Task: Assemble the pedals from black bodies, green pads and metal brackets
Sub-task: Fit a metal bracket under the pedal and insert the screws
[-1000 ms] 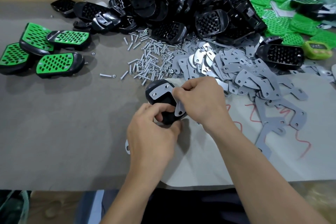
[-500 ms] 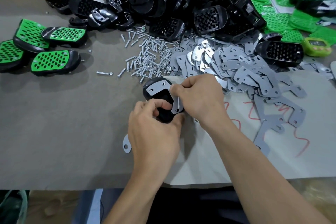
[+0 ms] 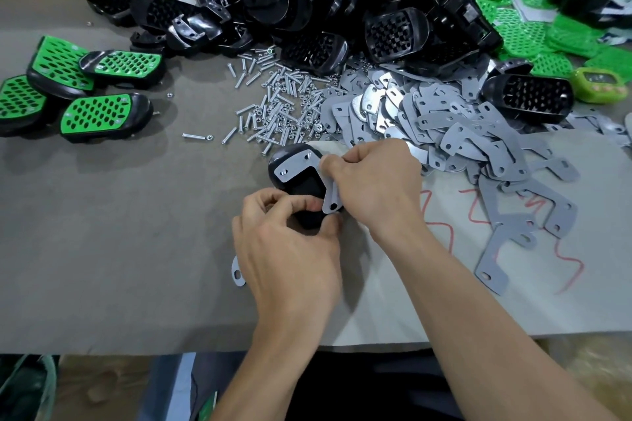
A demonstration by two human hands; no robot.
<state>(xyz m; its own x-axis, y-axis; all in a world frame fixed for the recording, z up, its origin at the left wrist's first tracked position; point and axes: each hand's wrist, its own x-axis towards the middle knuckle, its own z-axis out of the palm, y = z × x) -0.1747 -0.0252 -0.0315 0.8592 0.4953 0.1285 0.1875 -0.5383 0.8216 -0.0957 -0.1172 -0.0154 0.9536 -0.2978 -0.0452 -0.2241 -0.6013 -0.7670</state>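
Black pedal body [image 3: 301, 188], grey bracket [image 3: 295, 166] on top

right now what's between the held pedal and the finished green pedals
Head view: mostly bare table, with one loose bolt, between held pedal and finished green pedals.

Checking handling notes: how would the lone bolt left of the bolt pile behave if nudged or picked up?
The lone bolt lies flat, a slim cylinder, so a sideways nudge would probably roll it, though what looks like a nut at one end may curb that. Small, shiny metal: likely light, stiff, slippery to pinch.
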